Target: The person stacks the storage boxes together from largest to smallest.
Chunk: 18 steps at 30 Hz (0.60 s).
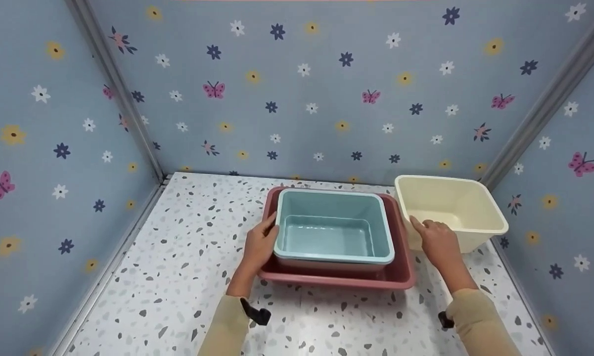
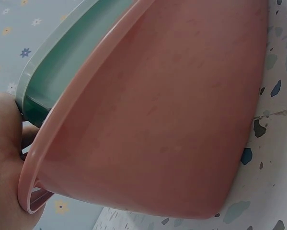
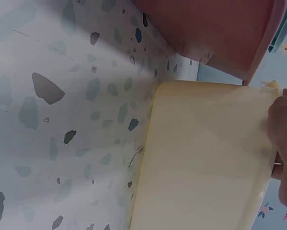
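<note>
A teal plastic bin (image 1: pixel 326 202) sits nested inside a wider red-pink basin (image 1: pixel 339 281), with another pinkish wall just below its front rim. My left hand (image 1: pixel 259 245) reaches over the basin's left rim and grips the teal bin's left edge. In the left wrist view, fingers pass between the teal rim (image 2: pixel 32 79) and the basin's rim (image 2: pixel 83 79). To the right, a cream bin (image 1: pixel 462 241) stands against the basin. My right hand (image 1: pixel 439 242) holds its near-left rim, fingers curled over the edge; the right wrist view shows its outer wall (image 3: pixel 205 148).
All three containers stand on a white speckled tabletop (image 1: pixel 188 257). A flower-print wall (image 1: pixel 297 123) rises close behind them. Side panels close off both ends, the right panel (image 1: pixel 564 222) being near the cream bin. Black straps circle both sleeves.
</note>
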Available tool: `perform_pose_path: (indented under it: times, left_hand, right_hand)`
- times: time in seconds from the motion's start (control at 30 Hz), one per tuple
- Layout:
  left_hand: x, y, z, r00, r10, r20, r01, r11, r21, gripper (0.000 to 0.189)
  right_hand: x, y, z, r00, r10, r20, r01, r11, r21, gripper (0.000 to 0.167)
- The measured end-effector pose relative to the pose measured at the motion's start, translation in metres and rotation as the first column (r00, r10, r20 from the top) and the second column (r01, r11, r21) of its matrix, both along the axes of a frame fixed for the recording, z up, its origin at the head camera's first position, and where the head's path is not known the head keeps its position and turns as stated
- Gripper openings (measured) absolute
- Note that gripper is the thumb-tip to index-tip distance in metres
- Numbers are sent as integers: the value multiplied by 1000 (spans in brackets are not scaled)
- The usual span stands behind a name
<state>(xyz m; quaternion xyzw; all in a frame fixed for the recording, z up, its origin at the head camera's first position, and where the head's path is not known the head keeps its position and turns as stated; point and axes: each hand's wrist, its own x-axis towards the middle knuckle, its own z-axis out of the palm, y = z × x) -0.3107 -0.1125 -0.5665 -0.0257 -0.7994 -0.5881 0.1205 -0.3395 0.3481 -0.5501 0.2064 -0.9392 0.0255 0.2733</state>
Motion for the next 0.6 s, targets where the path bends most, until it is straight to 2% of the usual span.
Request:
perform_pose_path:
  times: [0.37, 0.6]
  left_hand:
    - [-2, -1, 2, 1000, 12, 6, -12, 1000, -4, 42]
    - [-2, -1, 1, 1000, 8, 9, -8, 1000, -29, 42]
  right_hand:
    - [12, -2, 5, 1000, 7, -23, -7, 1000, 12, 57]
    - [21, -6, 11, 999, -14, 50, 14, 1000, 5, 51]
